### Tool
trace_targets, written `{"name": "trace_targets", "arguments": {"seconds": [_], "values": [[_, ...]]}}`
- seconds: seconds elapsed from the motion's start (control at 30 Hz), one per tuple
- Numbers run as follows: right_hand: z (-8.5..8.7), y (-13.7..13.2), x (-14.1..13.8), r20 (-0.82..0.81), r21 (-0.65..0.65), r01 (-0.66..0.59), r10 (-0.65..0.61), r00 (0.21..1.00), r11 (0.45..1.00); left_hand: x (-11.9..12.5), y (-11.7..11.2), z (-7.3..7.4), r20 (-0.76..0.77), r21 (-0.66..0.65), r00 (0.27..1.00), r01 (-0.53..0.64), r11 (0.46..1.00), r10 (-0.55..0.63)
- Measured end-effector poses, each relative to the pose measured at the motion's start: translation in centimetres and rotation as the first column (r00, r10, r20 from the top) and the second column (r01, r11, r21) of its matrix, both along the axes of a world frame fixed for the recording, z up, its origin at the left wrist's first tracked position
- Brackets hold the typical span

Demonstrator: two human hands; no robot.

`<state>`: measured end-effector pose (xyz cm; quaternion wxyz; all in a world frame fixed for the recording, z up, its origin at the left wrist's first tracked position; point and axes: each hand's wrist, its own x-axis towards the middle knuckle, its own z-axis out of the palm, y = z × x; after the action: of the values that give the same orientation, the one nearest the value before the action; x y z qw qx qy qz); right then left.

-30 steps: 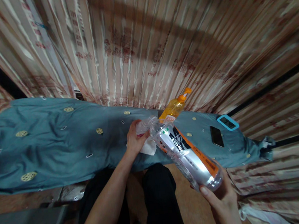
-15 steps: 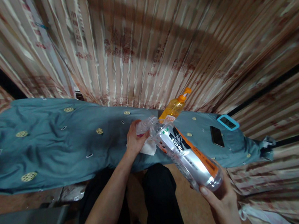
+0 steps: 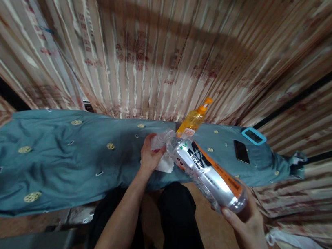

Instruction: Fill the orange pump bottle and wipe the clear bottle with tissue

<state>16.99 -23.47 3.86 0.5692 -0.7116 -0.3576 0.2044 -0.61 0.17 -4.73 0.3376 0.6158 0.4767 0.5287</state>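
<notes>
My right hand is wrapped round the base of a large clear plastic bottle with a silver, black and orange label. The bottle is tilted, its neck pointing up and left toward my left hand. In my left hand, the fingers are closed on a small clear plastic container; whether it is a cup or a little bottle I cannot tell. Its end meets the neck of the large bottle. Under these lies a white tissue. Just behind stands an orange pump bottle, partly covered by the large bottle.
A teal patterned cloth covers the long narrow table. Toward its right end lie a dark phone and a blue-framed device. Striped curtains hang close behind and at the sides. A white bag is at the lower right.
</notes>
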Motion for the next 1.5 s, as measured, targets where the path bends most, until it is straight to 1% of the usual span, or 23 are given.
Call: {"name": "trace_targets", "arguments": {"seconds": [0.1,0.3,0.37,0.5,0.57,0.63,0.9,1.1,1.23,1.37,1.5], "values": [[-0.2,0.0,0.3,0.005,0.017,-0.009,0.009,1.0,1.0,0.0,0.0,0.1,-0.01,-0.003,1.0,-0.006,1.0,0.006],[0.7,0.0,-0.5,-0.03,-0.018,-0.006,0.006,1.0,1.0,-0.1,0.0,0.1,-0.011,-0.012,1.0,0.007,1.0,-0.007],[0.6,0.0,-0.4,-0.017,-0.013,-0.011,0.01,1.0,1.0,0.0,0.1,0.0,-0.006,-0.01,1.0,0.007,1.0,-0.007],[-0.7,-0.1,0.7,0.029,0.018,-0.038,0.037,0.999,0.999,0.0,0.1,-0.1,-0.006,0.0,1.0,0.003,1.0,-0.003],[-1.4,-0.2,1.3,0.024,0.052,-0.043,0.042,0.999,0.998,-0.1,0.1,-0.2,-0.012,-0.004,1.0,0.003,1.0,-0.003],[-1.8,-0.2,1.5,0.021,0.065,-0.042,0.041,0.999,0.997,-0.1,0.1,-0.2,-0.019,-0.006,1.0,0.005,1.0,-0.005],[-0.6,0.0,0.8,0.059,0.028,-0.037,0.035,0.998,0.999,-0.1,0.1,-0.1,-0.022,0.001,1.0,0.001,1.0,-0.001],[-0.5,-0.1,0.8,0.054,0.022,-0.039,0.038,0.998,0.999,-0.1,0.0,-0.1,-0.006,-0.01,1.0,-0.001,1.0,0.001],[-0.5,-0.1,0.8,0.052,-0.008,-0.032,0.032,0.998,0.999,-0.1,0.0,0.0,0.002,-0.014,1.0,0.0,1.0,0.0],[-0.5,-0.1,0.8,0.047,0.009,-0.022,0.021,0.999,1.0,-0.1,0.0,0.2,-0.009,-0.022,1.0,-0.005,1.0,0.005],[0.4,0.0,0.1,0.015,-0.033,-0.03,0.031,0.999,0.999,-0.2,-0.1,0.4,-0.008,-0.031,1.0,0.003,1.0,-0.003]]}}
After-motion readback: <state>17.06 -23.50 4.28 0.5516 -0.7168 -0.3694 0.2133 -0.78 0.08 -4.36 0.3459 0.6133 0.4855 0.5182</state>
